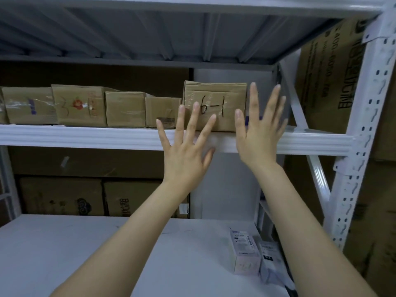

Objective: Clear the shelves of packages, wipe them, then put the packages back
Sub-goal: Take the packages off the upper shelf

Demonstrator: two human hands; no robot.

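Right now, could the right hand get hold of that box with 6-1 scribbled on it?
Probably yes. The right hand is raised with straight fingers at the right edge of the box marked 6-1, holding nothing; the shelf beside that edge is bare and nothing lies between them.

brown marked box (pixel 215 106) | upright | upper shelf (pixel 85 136) | right of four boxes (pixel 94 108)
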